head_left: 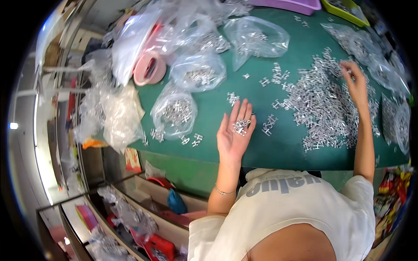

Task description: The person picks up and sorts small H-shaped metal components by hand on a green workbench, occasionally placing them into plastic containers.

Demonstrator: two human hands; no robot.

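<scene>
Observation, standing beside the green surface (278,148). Left hand (234,130) lies palm up, fingers spread and released, cradling a small cluster of metal pieces (240,126) rather than gripping them. Right hand (356,82) reaches out over the large loose heap of silver parts (324,108), fingertips pinched at its far edge; whether it has a piece between them I cannot tell, too small to resolve.

Progress, judged: several clear bags (174,114) with parts inside sit to the left, one more bag (257,37) further back. The heap remains big, with stray pieces (269,124) scattered between it and the palm. So only a handful is gathered; most of the pile looks yet to be picked through.
</scene>
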